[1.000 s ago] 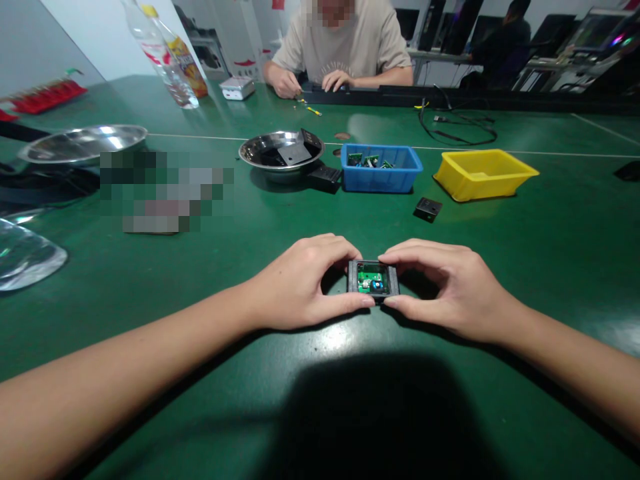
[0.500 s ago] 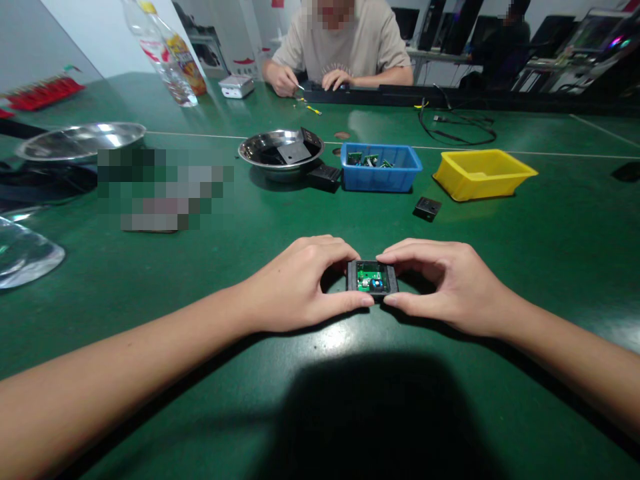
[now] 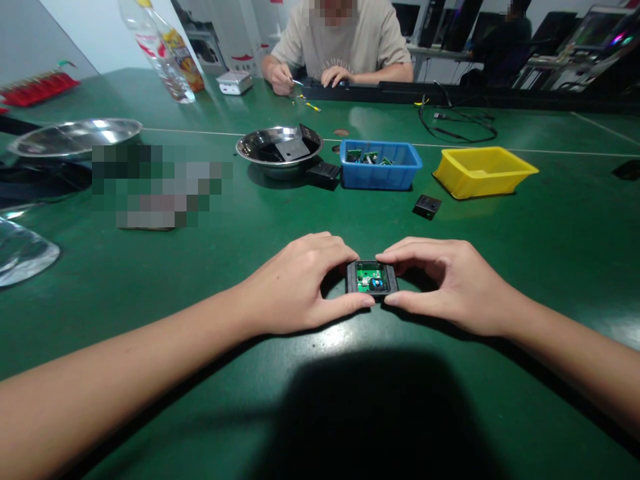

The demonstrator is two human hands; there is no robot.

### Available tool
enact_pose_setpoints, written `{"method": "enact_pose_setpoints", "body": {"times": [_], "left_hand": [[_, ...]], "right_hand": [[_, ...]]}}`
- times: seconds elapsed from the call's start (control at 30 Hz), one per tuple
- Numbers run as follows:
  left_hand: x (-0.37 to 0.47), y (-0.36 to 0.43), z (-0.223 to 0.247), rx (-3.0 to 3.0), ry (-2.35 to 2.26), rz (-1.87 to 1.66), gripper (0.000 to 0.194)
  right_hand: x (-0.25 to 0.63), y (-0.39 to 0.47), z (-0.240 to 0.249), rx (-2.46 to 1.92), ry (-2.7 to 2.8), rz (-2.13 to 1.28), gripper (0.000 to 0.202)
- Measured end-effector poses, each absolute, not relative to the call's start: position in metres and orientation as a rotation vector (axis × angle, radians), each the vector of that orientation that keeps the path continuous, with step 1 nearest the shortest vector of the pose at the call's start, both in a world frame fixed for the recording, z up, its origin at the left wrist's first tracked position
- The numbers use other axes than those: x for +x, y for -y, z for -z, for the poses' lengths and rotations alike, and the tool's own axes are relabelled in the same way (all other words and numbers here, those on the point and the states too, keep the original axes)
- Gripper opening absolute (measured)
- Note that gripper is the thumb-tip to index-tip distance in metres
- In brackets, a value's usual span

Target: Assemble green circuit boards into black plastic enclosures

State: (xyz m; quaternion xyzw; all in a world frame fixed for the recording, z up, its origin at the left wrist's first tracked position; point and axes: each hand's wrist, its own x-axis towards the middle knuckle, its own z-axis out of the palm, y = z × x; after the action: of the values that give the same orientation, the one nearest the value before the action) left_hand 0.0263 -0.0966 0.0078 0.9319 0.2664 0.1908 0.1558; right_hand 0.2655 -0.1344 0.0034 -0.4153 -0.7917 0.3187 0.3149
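Note:
A small black case [image 3: 352,279] with a green circuit board [image 3: 369,275] inside lies on the green table [image 3: 210,387], its open side up. My left hand [image 3: 305,287] grips its left side, thumb at the near edge and fingers at the far edge. On the right side my right hand [image 3: 445,283] holds it the same way. Beyond them is a small black part [image 3: 427,207], lying by itself. A blue bin [image 3: 380,176] contains several green boards, and a yellow bin [image 3: 487,181] stands to its right.
Black parts fill a steel bowl [image 3: 280,167], with a black piece [image 3: 324,175] beside it. A steel dish [image 3: 75,140] sits at left. Bottles [image 3: 170,63], a white box [image 3: 235,83] and a cable [image 3: 465,137] lie farther back. A person [image 3: 345,50] works opposite.
Both hands keep their hold on the black case, which has not visibly moved. The view has shifted very slightly.

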Motion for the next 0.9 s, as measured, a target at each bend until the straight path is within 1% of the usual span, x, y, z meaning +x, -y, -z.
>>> {"method": "enact_pose_setpoints", "body": {"times": [0.27,0.47,0.6,0.77,0.9], "left_hand": [[0.0279,0.0992,-0.01,2.661,-0.826,-0.546,0.036],[0.0275,0.098,-0.0069,2.642,-0.857,-0.554,0.038],[0.0255,0.0954,-0.0046,2.629,-0.793,-0.648,0.044],[0.0259,0.0956,-0.0062,2.567,-0.754,-0.71,0.033],[0.0266,0.0973,-0.0088,2.524,-0.779,-0.705,0.031]], "right_hand": [[0.2671,0.1348,-0.0043,-1.177,2.118,-0.82,0.039],[0.2681,0.1347,-0.0013,-1.204,2.067,-0.817,0.052],[0.2681,0.1349,-0.0003,-1.146,2.093,-0.744,0.044],[0.2668,0.1354,-0.0005,-1.138,2.134,-0.68,0.037],[0.2642,0.1361,-0.0018,-1.166,2.118,-0.703,0.035]]}}
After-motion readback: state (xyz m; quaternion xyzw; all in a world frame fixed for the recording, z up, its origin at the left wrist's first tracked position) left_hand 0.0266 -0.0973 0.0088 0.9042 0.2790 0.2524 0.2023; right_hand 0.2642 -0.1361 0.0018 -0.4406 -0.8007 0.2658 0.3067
